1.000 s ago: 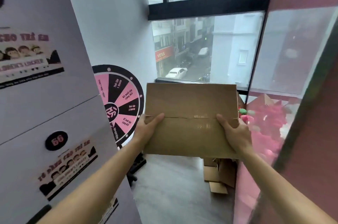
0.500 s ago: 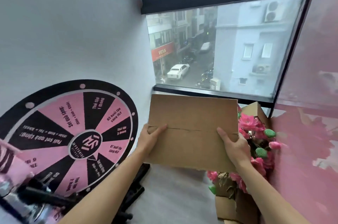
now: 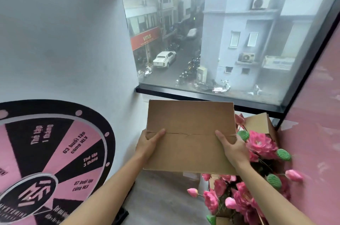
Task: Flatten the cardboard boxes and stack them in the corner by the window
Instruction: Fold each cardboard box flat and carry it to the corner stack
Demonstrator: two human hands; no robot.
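1. Head view: the flat cardboard box (image 3: 190, 135) is held up in the air, just below the window (image 3: 220, 41).
2. The left hand (image 3: 149, 144) and right hand (image 3: 232, 148) each grip one side edge.
3. The pink flowers (image 3: 261, 144) touch the box's right side; setting it down could crush them.

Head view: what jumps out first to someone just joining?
A flattened cardboard box held mid-frame by the left hand and right hand, below the window. A pink-and-black prize wheel fills the lower left; pink artificial flowers crowd the lower right.
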